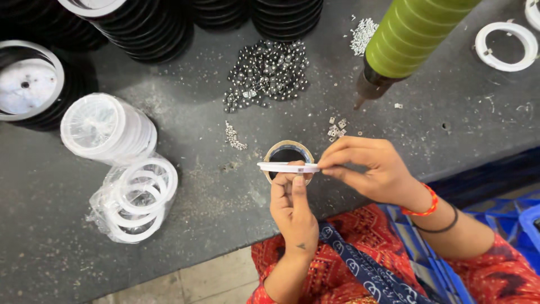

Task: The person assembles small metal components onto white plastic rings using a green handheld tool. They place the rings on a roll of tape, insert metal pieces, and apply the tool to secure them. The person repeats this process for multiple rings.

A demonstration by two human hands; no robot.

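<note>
bagged white rings (134, 198) left, well apart. left hand (292, 205) pinches white ring (288, 167) edge-on from below, over a round socket (288, 153); right hand (368, 169) pinches its right end. risk: thin ring slips if either pinch loosens, scattering the steel balls (267, 73) beyond.

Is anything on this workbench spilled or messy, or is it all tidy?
A few things lie loose: small dark metal balls heaped on the bare grey table, and tiny screws scattered beyond. The white ring held in both hands looks undamaged.
</note>
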